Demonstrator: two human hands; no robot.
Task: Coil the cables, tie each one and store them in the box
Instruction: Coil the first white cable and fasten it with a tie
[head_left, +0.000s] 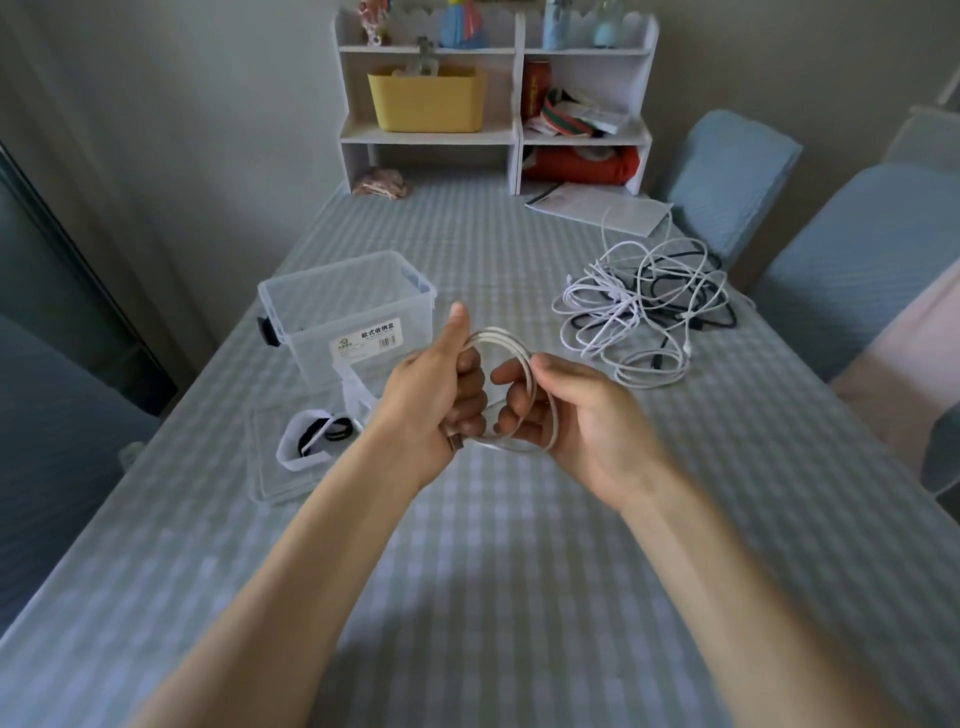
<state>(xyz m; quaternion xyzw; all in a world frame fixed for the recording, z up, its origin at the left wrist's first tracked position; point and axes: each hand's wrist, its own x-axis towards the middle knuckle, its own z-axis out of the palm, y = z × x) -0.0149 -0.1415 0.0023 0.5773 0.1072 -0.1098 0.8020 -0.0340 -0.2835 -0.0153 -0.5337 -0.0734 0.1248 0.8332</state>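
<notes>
A white cable is wound into a round coil held above the table's middle. My left hand grips the coil's left side with the thumb up; a metal USB plug sticks out below the fist. My right hand holds the coil's right side, fingers curled through the loop. A clear plastic box with a label stands open at the left behind my hands. A tangle of white and black cables lies at the right.
The clear box lid lies flat in front of the box, with a white bag of black ties on it. A white shelf with a yellow bin stands at the table's far end. Papers lie near it. Blue chairs stand at the right.
</notes>
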